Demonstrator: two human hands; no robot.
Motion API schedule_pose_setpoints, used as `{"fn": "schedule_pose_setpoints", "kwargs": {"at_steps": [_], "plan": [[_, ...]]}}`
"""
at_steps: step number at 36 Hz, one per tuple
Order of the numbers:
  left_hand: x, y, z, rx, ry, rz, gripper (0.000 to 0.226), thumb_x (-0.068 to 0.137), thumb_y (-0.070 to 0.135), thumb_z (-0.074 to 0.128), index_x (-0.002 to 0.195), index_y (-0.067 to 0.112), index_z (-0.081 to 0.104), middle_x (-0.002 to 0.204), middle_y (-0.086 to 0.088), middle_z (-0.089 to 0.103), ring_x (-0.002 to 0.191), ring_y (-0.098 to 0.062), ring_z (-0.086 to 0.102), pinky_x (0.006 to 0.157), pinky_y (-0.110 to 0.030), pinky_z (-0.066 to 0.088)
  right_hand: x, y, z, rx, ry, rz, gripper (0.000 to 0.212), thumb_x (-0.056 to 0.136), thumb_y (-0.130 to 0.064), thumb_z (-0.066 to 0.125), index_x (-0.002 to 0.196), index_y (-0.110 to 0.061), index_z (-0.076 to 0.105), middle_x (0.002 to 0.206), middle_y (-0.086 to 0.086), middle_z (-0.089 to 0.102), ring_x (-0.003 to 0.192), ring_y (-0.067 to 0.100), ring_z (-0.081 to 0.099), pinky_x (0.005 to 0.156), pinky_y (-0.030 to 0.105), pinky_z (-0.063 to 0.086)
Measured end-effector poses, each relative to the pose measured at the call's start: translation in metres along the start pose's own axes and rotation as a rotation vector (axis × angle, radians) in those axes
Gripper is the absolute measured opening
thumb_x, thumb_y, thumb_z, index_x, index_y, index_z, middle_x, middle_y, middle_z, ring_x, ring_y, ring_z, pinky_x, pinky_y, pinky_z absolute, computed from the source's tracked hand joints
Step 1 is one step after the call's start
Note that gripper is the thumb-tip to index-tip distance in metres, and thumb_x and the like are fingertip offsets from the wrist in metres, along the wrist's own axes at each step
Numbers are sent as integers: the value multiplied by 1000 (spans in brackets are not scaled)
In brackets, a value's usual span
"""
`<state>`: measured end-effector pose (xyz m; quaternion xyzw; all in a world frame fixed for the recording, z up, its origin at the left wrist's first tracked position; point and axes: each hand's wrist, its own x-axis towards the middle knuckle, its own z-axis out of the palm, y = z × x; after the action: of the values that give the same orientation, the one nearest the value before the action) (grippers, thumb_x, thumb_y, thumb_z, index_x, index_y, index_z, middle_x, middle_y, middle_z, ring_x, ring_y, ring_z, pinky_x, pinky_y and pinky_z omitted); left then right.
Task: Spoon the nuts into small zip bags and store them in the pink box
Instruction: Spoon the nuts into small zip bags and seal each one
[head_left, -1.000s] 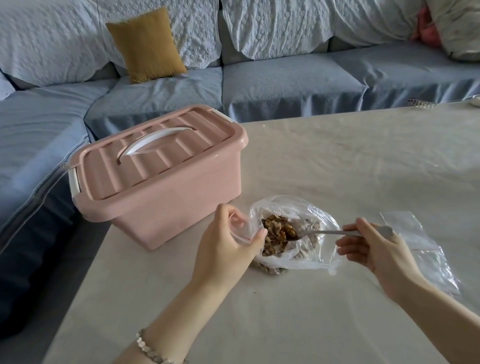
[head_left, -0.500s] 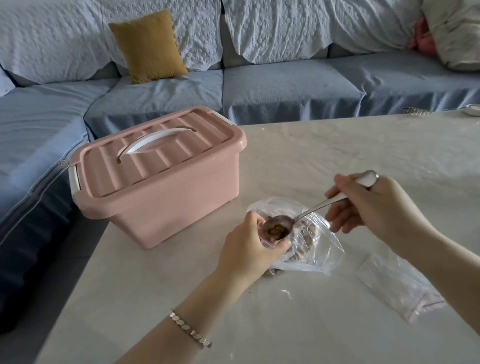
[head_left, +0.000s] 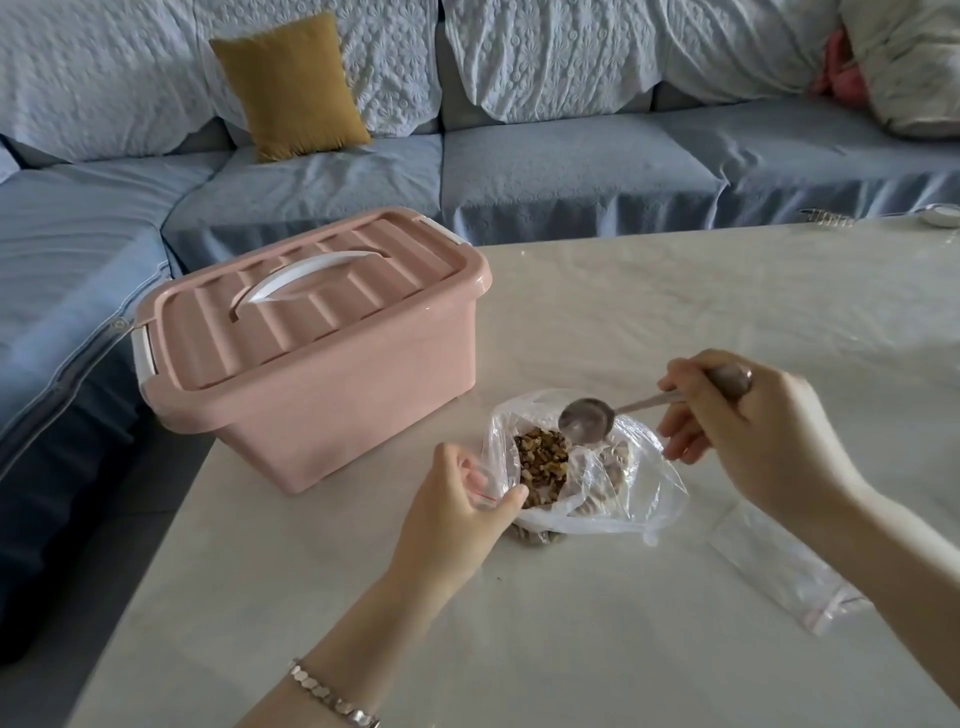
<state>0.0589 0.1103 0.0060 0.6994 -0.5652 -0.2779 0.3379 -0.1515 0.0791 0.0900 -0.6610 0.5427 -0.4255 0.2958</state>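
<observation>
Brown nuts (head_left: 542, 464) just beside left hand (head_left: 457, 514)

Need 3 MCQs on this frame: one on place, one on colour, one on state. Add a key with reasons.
1. Where does the pink box stand relative to the bag of nuts in the picture?
A. left of it
B. right of it
C. on top of it

2. What colour is the cushion on the sofa?
A. red
B. mustard yellow
C. green

3. The spoon in the right hand is:
A. heaped with nuts
B. empty
C. inside the pink box

Key:
1 A, the box sits at the left edge of the table.
2 B, it shows yellow against the blue covers.
3 B, its bowl is bare metal above the bag.
</observation>
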Motion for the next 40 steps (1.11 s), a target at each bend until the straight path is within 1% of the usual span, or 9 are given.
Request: {"fn": "schedule_pose_setpoints", "kwargs": {"at_steps": [3, 8, 12, 20, 24, 31, 35, 38, 40], "plan": [[1, -6, 0, -5, -43, -78, 35, 76, 40, 69, 90, 21, 42, 91, 6, 57, 74, -6, 58, 61, -20, 42, -4, 30, 18, 15, -15, 112, 25, 93, -15, 50, 72, -11, 63, 57, 5, 67, 47, 20, 64, 53, 29, 53], [2, -9, 5, 2, -175, -139, 35, 77, 39, 67, 90, 22, 39, 88, 4, 58, 57, -6, 53, 51, -21, 44, -16, 55, 48, -22, -91, 169, 18, 92, -14, 54, 80, -24, 64, 65, 2, 69, 54, 12, 63, 57, 14, 50], [3, -8, 12, 0, -242, -120, 36, 79, 39, 68, 89, 20, 38, 82, 7, 57, 43, -7, 49, 51, -28, 46, -23, 62, 60, 24, -123, 242, 19, 92, -13, 53, 80, -16, 67, 65, 2, 69, 56, 14, 64, 62, 22, 54], [0, -10, 18, -46, -212, -97, 39, 76, 39, 71, 93, 19, 43, 86, 9, 57, 69, 1, 54, 61, -17, 42, -30, 69, 68, 414, -58, 562, 26, 96, -14, 47, 86, 3, 64, 58, 10, 68, 51, 20, 66, 49, 22, 53], [-3, -11, 19, -56, -197, -79, 37, 75, 40, 71, 91, 22, 43, 87, 8, 57, 68, 3, 53, 63, -15, 41, -31, 66, 67, 609, -59, 713, 30, 96, -21, 49, 87, 4, 63, 60, 14, 68, 50, 19, 66, 47, 20, 53], [-4, -9, 9, -67, -135, -51, 36, 76, 32, 73, 91, 22, 41, 83, 12, 58, 64, 12, 52, 59, -6, 39, -31, 70, 57, 725, -43, 810, 28, 95, -23, 50, 89, 2, 63, 68, 16, 70, 54, 18, 68, 48, 20, 53], [-3, -6, -3, -89, -3, -23, 36, 73, 33, 74, 90, 28, 42, 90, 19, 59, 77, 4, 58, 68, -32, 54, -32, 74, 42, 787, -14, 809, 27, 96, -21, 48, 89, 1, 62, 64, 13, 69, 51, 16, 66, 46, 18, 52], [-2, -1, -11, -115, 71, 33, 35, 74, 28, 74, 89, 27, 42, 98, 19, 60, 89, 10, 55, 77, -18, 48, -31, 75, 29, 768, 17, 780, 27, 96, -21, 46, 89, 0, 62, 60, 11, 69, 49, 14, 65, 44, 16, 50], [0, 5, -13, -130, 103, 59, 36, 74, 29, 74, 88, 28, 41, 100, 17, 61, 90, 6, 57, 79, -22, 47, -27, 72, 21, 757, 41, 747, 27, 96, -21, 45, 88, -1, 61, 58, 10, 69, 48, 13, 65, 43, 16, 49]]}}
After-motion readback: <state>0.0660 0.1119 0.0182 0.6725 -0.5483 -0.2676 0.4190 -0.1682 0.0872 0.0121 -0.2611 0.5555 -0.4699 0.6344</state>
